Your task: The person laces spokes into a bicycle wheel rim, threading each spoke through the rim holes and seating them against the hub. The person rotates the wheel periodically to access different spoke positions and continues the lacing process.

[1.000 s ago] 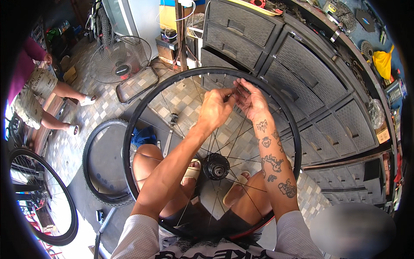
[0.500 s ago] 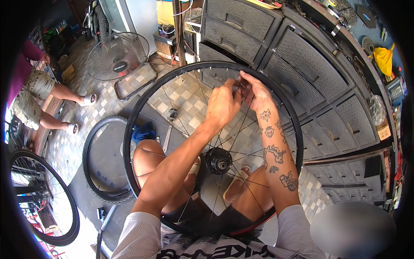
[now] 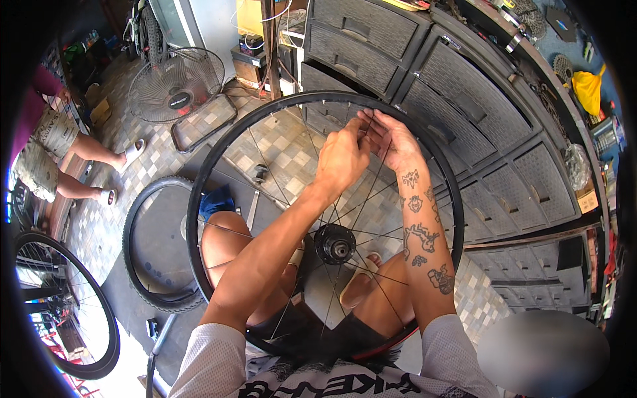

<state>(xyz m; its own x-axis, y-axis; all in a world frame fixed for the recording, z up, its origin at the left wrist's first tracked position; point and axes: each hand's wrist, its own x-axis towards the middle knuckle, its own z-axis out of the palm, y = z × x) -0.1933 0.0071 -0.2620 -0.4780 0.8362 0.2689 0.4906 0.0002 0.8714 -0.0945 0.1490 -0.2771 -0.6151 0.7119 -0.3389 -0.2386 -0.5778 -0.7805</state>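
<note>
A black bicycle wheel rim (image 3: 208,156) stands over my lap, with thin spokes running to the black hub (image 3: 334,244) at its middle. My left hand (image 3: 342,158) is closed near the inner top edge of the rim, fingertips pinched at a spoke. Beside it, my right hand (image 3: 396,144) has its fingers bent in against the rim, meeting the left fingertips. Whatever small part lies between the right fingers is hidden. Both forearms cross over the spokes.
A tyre (image 3: 131,255) lies on the dark mat at left, near another wheel (image 3: 114,331). A floor fan (image 3: 178,93) stands beyond. Grey drawers (image 3: 464,99) line the right. A person's legs (image 3: 83,149) show at far left. A small hub-like part (image 3: 260,174) lies ahead.
My right fingers have drawn down from the rim toward the left fingertips. The left hand stays almost in place. The person at left has shifted a foot slightly.
</note>
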